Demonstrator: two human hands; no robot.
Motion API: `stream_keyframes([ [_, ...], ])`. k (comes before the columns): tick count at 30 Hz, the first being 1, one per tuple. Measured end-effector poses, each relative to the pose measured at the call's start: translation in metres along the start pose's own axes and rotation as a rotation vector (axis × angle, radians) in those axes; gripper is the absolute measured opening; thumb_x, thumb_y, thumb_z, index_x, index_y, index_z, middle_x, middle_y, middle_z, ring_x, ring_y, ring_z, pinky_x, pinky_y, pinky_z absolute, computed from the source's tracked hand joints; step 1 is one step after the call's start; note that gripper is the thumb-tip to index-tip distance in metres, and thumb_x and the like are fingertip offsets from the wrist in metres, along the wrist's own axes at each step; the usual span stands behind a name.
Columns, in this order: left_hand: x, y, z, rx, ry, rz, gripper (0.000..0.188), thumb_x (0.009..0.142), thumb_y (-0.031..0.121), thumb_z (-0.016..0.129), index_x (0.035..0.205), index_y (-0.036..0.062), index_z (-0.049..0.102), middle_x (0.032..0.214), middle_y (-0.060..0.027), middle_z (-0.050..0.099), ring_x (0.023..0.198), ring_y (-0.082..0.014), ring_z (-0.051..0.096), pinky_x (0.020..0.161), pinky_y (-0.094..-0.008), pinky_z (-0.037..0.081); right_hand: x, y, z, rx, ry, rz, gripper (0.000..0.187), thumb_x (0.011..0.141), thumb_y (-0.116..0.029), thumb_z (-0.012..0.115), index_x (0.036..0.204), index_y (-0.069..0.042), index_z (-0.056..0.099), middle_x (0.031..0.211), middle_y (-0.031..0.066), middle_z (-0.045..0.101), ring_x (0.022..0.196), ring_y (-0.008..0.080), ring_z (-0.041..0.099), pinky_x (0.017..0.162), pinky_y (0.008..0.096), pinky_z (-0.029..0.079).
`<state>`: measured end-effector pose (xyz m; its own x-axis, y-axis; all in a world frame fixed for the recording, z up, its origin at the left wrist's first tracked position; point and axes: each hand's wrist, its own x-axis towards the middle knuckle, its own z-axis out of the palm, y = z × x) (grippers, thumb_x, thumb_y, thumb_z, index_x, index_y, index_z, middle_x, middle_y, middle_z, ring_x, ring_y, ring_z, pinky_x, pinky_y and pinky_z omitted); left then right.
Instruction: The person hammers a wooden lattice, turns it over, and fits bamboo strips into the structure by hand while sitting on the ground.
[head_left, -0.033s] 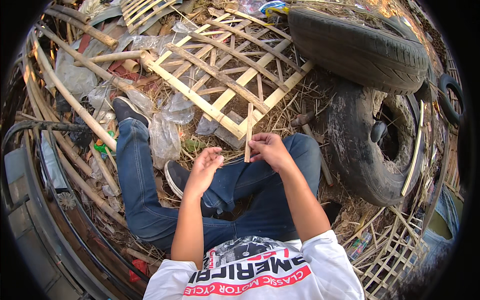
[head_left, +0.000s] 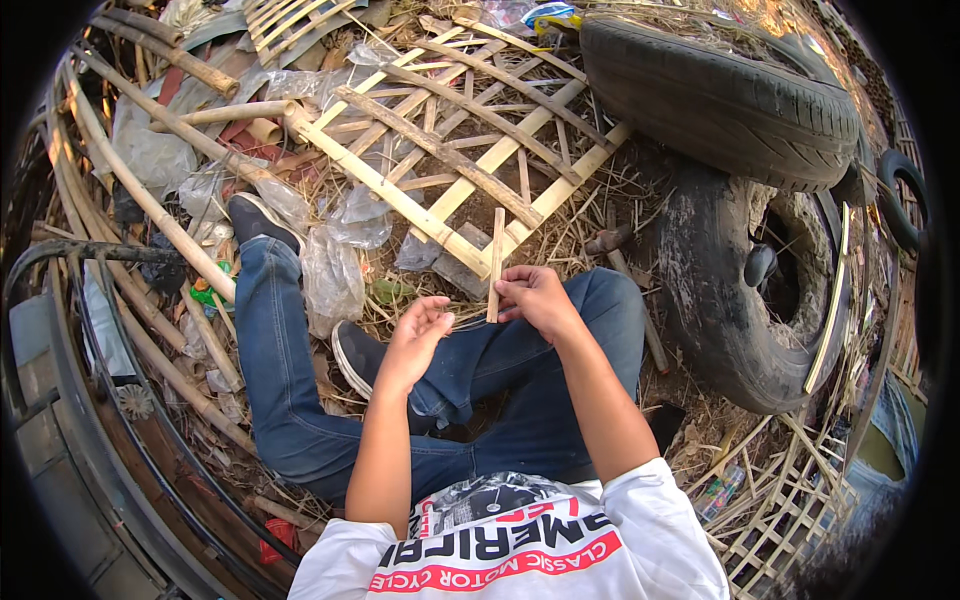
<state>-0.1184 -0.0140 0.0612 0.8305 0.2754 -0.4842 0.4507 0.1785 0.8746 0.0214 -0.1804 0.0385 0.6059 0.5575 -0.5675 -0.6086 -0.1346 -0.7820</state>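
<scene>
My right hand [head_left: 537,302] pinches a short flat bamboo strip [head_left: 497,250] near its lower end. The strip stands lengthwise away from me, its upper part overlapping the near corner of a bamboo lattice panel [head_left: 462,190]. My left hand [head_left: 413,345] is held to the left of the strip, not touching it. Its fingers are curled toward the thumb, and anything small between them is too fine to make out. The lattice lies beyond my hands, made of pale split strips crossed by darker ones, with a flat grey block [head_left: 460,274] under its near edge.
Worn tyres lie to the right, one [head_left: 715,105] resting against another [head_left: 690,290]. Long bamboo poles [head_left: 150,205] and crumpled clear plastic [head_left: 332,275] fill the left. A black metal frame [head_left: 95,250] stands at far left. My bent legs [head_left: 290,380] surround the near ground.
</scene>
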Motion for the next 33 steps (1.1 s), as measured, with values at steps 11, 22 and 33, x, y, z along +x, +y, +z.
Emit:
stream_keyframes([
  [11,0.028,-0.040,0.019,-0.211,-0.182,-0.035,0.014,0.087,0.007,0.067,0.096,-0.0034,0.068,0.083,-0.0078,0.069,0.075,-0.0124,0.064,0.073,-0.0256,0.051,0.008,0.031,0.015,-0.153,0.084,-0.167,0.020,0.087,-0.006,0.064,0.101,0.008,0.063,0.077,0.0091,0.067,0.065,0.0112,0.062,0.055,0.0263,0.052],
  [22,0.005,-0.008,0.046,0.013,-0.313,0.026,0.013,0.084,0.001,0.069,0.096,-0.0024,0.066,0.091,-0.0046,0.068,0.084,-0.0105,0.064,0.080,-0.0256,0.050,-0.069,0.008,0.005,-0.353,0.114,-0.239,0.015,0.086,-0.010,0.069,0.090,0.004,0.065,0.078,0.0044,0.067,0.070,0.0068,0.060,0.063,0.0243,0.050],
  [33,-0.016,-0.003,0.058,-0.046,-0.380,-0.017,0.034,0.081,0.001,0.069,0.112,0.0016,0.055,0.097,-0.0055,0.063,0.088,-0.0113,0.058,0.077,-0.0244,0.045,-0.142,-0.008,-0.058,-0.150,0.409,-0.438,0.019,0.090,-0.010,0.066,0.103,0.005,0.063,0.074,0.0051,0.065,0.056,0.0055,0.056,0.048,0.0200,0.045],
])
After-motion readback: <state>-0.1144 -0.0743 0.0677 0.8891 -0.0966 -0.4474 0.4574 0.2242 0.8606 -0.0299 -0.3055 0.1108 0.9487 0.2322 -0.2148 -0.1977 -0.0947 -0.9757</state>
